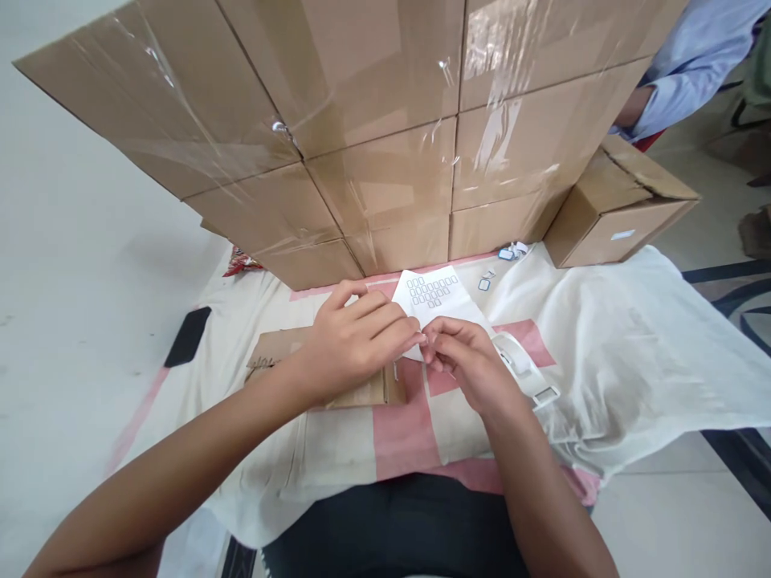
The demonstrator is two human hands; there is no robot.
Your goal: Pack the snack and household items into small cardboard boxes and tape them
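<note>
My left hand (365, 337) reaches over a small flat cardboard box (280, 345) with handwriting on it. Its fingers are bent and close together, the tips meeting those of my right hand (467, 353). The right fingers are pinched; whatever lies between the fingertips of both hands is too small to make out. Just behind them lies a white sheet (463, 309) printed with rows of small outlined rectangles. Beside my right wrist is a white plastic device (521, 361) with a small window, partly hidden by the hand.
A wall of taped cardboard boxes (385, 177) stands behind the sheet. Small blue-edged tags (485, 284) lie near it. A separate carton (620, 209) stands at right, a black phone-like slab (188, 335) at left. Another person's sleeve (692, 80) shows behind. A cloth (602, 353) drapes the surface.
</note>
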